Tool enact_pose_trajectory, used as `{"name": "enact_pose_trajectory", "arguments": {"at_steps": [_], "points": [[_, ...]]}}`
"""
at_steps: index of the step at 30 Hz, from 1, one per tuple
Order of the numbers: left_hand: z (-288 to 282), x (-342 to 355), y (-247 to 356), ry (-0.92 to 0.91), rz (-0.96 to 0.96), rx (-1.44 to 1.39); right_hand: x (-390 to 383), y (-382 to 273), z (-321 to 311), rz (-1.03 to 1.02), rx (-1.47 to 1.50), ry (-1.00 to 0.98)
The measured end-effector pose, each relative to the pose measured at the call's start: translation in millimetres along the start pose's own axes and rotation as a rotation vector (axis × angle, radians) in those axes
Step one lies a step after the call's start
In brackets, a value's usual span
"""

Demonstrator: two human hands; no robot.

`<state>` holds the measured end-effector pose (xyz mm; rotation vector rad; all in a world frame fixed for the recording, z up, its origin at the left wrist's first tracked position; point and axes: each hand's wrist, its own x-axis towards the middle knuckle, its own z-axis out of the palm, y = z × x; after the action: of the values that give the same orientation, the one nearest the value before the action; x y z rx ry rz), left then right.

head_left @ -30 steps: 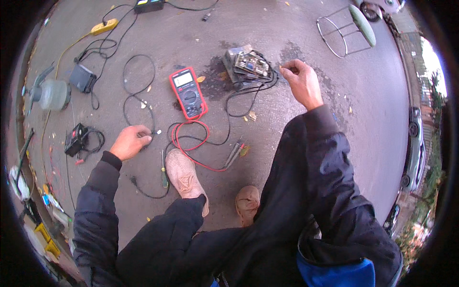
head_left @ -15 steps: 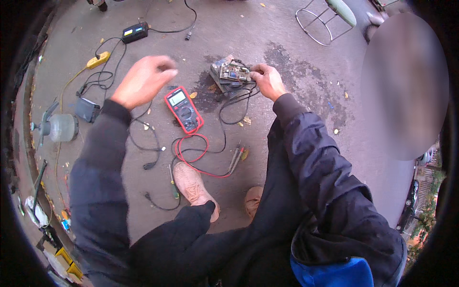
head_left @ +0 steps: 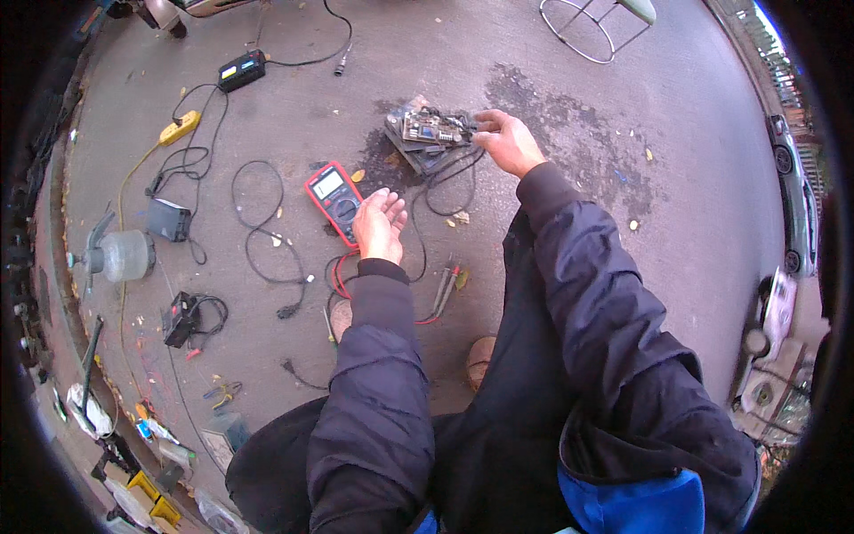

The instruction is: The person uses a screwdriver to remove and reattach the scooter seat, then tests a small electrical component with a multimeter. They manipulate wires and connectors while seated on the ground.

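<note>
A circuit board (head_left: 433,130) lies tilted on top of a dark, dusty casing (head_left: 416,160) on the ground ahead of me. My right hand (head_left: 511,145) is at the board's right end, thumb and forefinger around that edge; the exact contact is small. My left hand (head_left: 380,226) hovers with its fingers loosely spread and nothing in it, covering the lower right side of a red multimeter (head_left: 330,188). Red and black leads run from the meter. Its two probes (head_left: 445,287) lie side by side near my shoe, partly behind my left sleeve.
Left lie a black power adapter (head_left: 242,70), a yellow socket block (head_left: 180,127), a dark box (head_left: 169,220), a spray bottle (head_left: 126,256), pliers (head_left: 222,392) and looped cables (head_left: 258,227). A stool (head_left: 614,31) stands far right. Parked cars (head_left: 792,191) line the right side.
My left hand has come right and nearer to me, from left of the multimeter to over its lower right side, and its fingers have spread. The right hand stays at the board.
</note>
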<state>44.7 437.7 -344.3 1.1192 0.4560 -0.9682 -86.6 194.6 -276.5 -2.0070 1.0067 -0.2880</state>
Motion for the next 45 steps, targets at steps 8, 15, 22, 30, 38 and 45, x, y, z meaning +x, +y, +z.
{"name": "enact_pose_trajectory", "arguments": {"at_steps": [8, 15, 22, 30, 38, 45], "points": [[17.4, 5.4, -28.5, -0.014, 0.009, -0.174, 15.7, 24.8, -0.2, -0.05, -0.153, 0.132], [14.6, -3.8, -23.7, -0.02, -0.012, -0.215, 39.1, 14.5, 40.8, -0.259, -0.552, -0.03], [9.1, -11.2, -23.4, -0.034, -0.001, -0.242, 45.4, 19.8, 47.7, -0.328, -0.598, -0.052], [14.0, -3.1, -0.1, -0.033, 0.124, -0.323, 7.9, -31.1, 39.2, -0.328, -0.266, -0.125], [31.0, -29.7, 43.5, -0.61, 0.204, -0.389, -48.8, -91.8, 27.4, -0.244, 0.113, -0.187], [62.6, -50.0, 59.0, -0.729, 0.061, -0.675, -84.3, -110.4, 22.9, -0.06, 0.583, -0.252]]}}
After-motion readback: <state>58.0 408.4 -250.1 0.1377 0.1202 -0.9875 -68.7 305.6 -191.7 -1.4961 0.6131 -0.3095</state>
